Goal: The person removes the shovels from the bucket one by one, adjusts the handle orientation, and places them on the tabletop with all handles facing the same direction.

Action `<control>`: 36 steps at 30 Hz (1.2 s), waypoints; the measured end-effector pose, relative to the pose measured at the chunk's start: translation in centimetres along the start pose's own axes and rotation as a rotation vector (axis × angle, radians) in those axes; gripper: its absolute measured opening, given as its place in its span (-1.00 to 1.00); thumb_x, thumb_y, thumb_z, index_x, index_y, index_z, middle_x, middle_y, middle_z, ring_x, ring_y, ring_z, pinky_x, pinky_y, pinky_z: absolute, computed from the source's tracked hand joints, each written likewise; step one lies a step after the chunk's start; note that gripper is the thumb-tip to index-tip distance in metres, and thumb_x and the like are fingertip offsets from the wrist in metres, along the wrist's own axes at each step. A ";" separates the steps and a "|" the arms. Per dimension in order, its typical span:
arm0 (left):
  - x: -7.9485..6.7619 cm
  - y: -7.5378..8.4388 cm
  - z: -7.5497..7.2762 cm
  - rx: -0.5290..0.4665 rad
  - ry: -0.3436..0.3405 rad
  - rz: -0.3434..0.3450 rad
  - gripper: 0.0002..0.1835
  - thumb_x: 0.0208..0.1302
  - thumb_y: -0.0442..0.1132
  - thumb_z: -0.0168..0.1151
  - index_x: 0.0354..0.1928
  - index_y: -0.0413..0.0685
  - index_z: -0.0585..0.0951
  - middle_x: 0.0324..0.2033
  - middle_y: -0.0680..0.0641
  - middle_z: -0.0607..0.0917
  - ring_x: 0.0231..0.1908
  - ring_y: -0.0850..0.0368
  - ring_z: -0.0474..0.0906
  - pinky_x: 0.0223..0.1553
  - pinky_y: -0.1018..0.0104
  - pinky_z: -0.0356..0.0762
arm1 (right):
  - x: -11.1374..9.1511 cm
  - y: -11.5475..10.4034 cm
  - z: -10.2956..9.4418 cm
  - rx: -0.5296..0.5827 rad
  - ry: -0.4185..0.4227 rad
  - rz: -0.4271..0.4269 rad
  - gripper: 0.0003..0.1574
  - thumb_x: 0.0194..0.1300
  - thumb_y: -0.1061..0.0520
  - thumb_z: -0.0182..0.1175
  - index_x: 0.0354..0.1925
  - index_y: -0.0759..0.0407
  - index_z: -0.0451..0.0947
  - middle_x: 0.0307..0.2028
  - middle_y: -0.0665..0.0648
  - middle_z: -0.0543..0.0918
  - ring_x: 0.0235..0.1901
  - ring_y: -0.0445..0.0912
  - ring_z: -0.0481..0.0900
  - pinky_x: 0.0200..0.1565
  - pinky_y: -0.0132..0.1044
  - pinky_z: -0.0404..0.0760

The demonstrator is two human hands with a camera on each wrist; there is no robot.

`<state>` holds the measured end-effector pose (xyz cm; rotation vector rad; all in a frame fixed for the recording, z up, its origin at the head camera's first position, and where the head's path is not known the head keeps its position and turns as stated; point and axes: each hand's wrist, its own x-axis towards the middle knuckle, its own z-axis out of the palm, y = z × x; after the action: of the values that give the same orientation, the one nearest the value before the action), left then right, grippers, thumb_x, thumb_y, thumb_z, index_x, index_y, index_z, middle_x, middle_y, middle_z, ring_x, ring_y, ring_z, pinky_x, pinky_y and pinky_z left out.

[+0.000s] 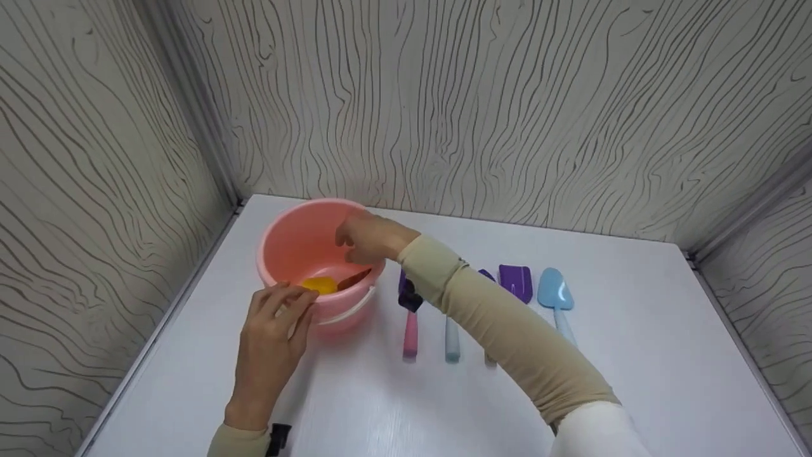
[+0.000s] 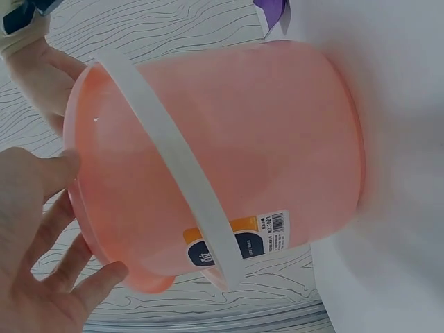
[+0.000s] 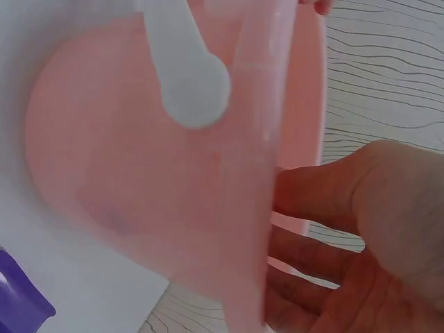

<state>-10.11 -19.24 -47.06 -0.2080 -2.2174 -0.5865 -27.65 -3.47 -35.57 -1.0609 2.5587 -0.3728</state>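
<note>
A pink bucket [image 1: 342,311] with a white handle [image 2: 166,146] stands upright at the table's left side. My left hand [image 1: 273,343] holds its near rim, thumb and fingertips at the edge. My right hand [image 1: 371,238] reaches over the right rim, its loosely bent fingers inside the mouth with nothing visible between them. In the right wrist view, the rim and wall partly hide those fingertips [image 3: 298,194]. At the bucket's bottom lie a yellow piece [image 1: 320,285] and a dark reddish piece [image 1: 353,279], both partly hidden by the rim.
Right of the bucket several spatulas lie in a row: a pink handle [image 1: 410,336], a pale blue handle [image 1: 451,339], a purple blade [image 1: 517,282] and a light blue spatula [image 1: 556,289]. My right sleeve [image 1: 507,330] crosses above them. Patterned walls [image 1: 444,114] border the white table.
</note>
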 end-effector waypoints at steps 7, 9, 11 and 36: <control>0.0 0.0 0.1 0.002 -0.001 -0.003 -0.60 0.12 -0.39 0.64 0.04 -0.07 0.84 -0.04 -0.09 0.78 0.09 -0.09 0.59 0.05 -0.03 0.80 | 1.4 -1.4 1.7 -0.057 -0.208 0.090 -0.70 0.44 0.09 0.43 0.07 0.17 0.75 -0.17 0.11 0.71 -0.24 0.00 0.62 -0.18 -0.27 0.77; 0.0 0.0 0.1 0.007 -0.003 -0.001 -0.61 0.12 -0.38 0.64 0.04 -0.07 0.84 -0.04 -0.09 0.78 0.08 -0.09 0.59 0.05 -0.02 0.80 | 1.7 -1.6 1.9 -0.104 -0.243 0.087 -0.78 0.46 0.07 0.41 -0.04 0.18 0.76 -0.27 0.11 0.67 -0.30 0.00 0.60 -0.29 -0.29 0.70; 0.0 0.1 0.2 0.013 -0.007 0.001 -0.61 0.13 -0.38 0.64 0.03 -0.07 0.84 -0.04 -0.09 0.78 0.07 -0.09 0.59 0.05 -0.01 0.80 | 2.0 -1.7 2.2 -0.142 -0.269 0.086 -0.82 0.48 0.08 0.38 -0.09 0.18 0.74 -0.30 0.11 0.65 -0.31 0.00 0.59 -0.31 -0.31 0.66; 0.1 0.0 0.0 -0.005 -0.013 -0.020 -0.65 0.12 -0.39 0.64 -0.02 -0.09 0.85 -0.07 -0.08 0.77 0.07 -0.07 0.60 0.02 0.02 0.82 | 5.8 -1.9 3.8 -0.064 -0.442 0.211 -0.66 0.45 0.14 0.19 -0.52 0.13 0.53 -0.58 0.03 0.46 -0.58 -0.11 0.42 -0.53 -0.31 0.37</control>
<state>-10.16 -19.22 -46.98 -0.1930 -2.2334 -0.6032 -28.74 -9.37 -39.52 -0.7778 2.2613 0.0021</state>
